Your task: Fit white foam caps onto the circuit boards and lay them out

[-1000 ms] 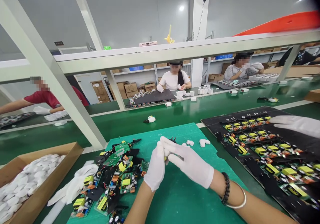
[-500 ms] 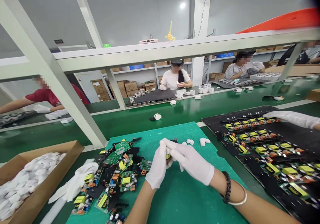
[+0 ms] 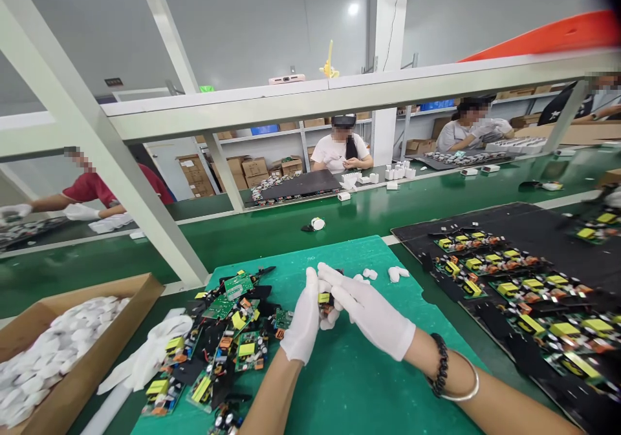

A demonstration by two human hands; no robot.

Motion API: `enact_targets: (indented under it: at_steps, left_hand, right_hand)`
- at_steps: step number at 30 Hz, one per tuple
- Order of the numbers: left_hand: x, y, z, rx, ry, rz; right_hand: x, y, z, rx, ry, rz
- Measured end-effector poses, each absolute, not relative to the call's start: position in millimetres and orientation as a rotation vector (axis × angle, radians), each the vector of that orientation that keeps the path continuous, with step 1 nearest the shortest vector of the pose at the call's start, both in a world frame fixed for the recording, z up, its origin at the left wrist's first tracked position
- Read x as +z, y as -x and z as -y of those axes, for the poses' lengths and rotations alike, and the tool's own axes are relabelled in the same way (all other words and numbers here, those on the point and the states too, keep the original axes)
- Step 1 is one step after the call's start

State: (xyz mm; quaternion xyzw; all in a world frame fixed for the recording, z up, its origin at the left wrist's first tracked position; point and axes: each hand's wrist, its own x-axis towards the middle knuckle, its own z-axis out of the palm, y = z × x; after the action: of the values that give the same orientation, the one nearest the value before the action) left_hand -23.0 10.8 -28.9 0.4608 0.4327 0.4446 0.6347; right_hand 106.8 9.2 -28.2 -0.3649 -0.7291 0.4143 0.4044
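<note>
Left hand [image 3: 301, 325] upright, right hand [image 3: 373, 312] slanted toward it, fingers of both closed around a circuit board [image 3: 323, 298]

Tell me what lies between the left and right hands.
In the head view, an electronic part with a yellow block lies between the left hand and right hand, mostly hidden by them.

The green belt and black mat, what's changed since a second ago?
The round white piece and a white case on the green belt slid right. A co-worker's hand no longer reaches across the black mat; circuit boards show at its right edge. The left hand and right hand stay around a part with yellow on it.
</note>
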Motion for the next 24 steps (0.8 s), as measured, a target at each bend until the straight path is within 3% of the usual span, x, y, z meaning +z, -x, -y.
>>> enact_targets:
  at_steps: [4, 10, 17, 21, 24]
  left_hand:
    - [-27, 26, -11, 0.883, -1.054, -0.989]
    - [-23, 29, -6, 0.781, -1.052, -0.944]
    - [-24, 25, -7, 0.796, -0.943, -1.006]
    - [-20, 24, -6, 0.760, -0.997, -0.941]
    - [-20, 23, -6, 0.742, -0.977, -0.970]
  right_hand:
    - [-20, -112, -16, 1.266, 0.942, 1.816]
    - [-17, -109, -19, 1.304, 0.967, 1.827]
    - [-18, -105, -12, 1.040, 0.896, 1.878]
    - [-20, -106, -12, 1.197, 0.917, 1.838]
    - [-24, -107, -16, 1.105, 0.923, 1.846]
